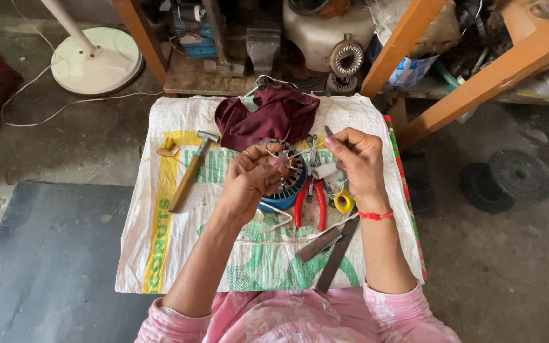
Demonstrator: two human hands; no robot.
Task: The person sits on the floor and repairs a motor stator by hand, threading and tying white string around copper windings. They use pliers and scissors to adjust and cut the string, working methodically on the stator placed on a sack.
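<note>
Pinching a thin white cord (300, 152) between them, the left hand (249, 181) and right hand (357, 162) hovered just above the blue motor stator (287, 187) on the sack (160, 254), left hand nearer.

Grey concrete floor (509, 267), orange wooden frame (478, 82), daylight

Both hands work over a blue stator (285, 184) on a white sack (160, 254). The left hand (249, 181) pinches a thin white cord (279, 219); the right hand (357, 159) holds a slim tool (329, 133). Red-handled pliers (309, 203) lie just beside.
</note>
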